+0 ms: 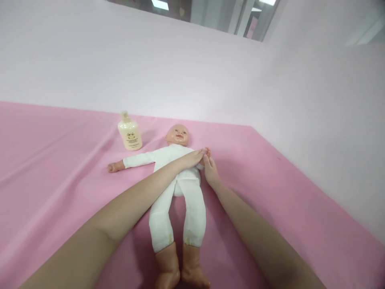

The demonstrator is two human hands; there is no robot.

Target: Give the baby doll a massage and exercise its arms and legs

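Note:
A baby doll [192,208] with a white cloth body and plastic head, hands and feet lies on its back. My left hand [195,157] reaches across the doll's chest to its arm on the right side of the view. There my right hand [211,170] meets it from the right. Between them both hands hold the doll's hand [207,151], which shows only in part at my fingertips. The doll's other arm [140,159] stretches out to the left, away from my hands.
A cream-coloured pump bottle [130,134] with a dark printed label stands left of the doll's head. Pink cloth [72,160] with some creases covers the table. White walls [168,68] rise behind and to the right, with a window [222,16] at the top.

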